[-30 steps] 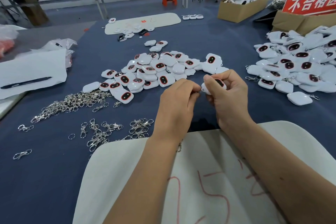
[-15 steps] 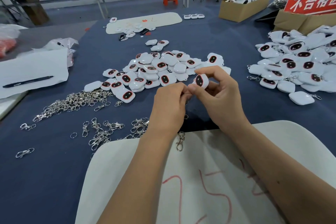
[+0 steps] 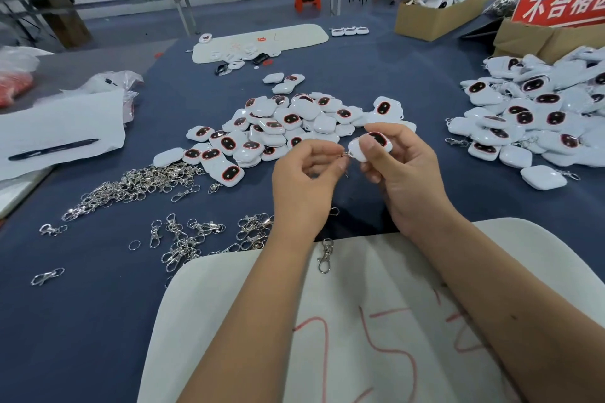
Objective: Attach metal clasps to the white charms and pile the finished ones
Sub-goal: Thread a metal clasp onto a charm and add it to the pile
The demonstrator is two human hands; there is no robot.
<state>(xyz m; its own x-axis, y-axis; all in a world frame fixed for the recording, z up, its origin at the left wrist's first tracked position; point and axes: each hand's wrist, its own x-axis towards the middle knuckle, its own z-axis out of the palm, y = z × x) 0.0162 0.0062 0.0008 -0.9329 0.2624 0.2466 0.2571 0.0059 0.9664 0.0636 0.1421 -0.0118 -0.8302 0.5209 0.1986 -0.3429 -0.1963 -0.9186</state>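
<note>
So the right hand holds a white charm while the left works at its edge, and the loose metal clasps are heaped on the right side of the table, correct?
Not quite. The right hand does hold the white charm and the left hand works at its edge, but the head view shows the loose metal clasps heaped on the left side of the table, not the right.
</note>
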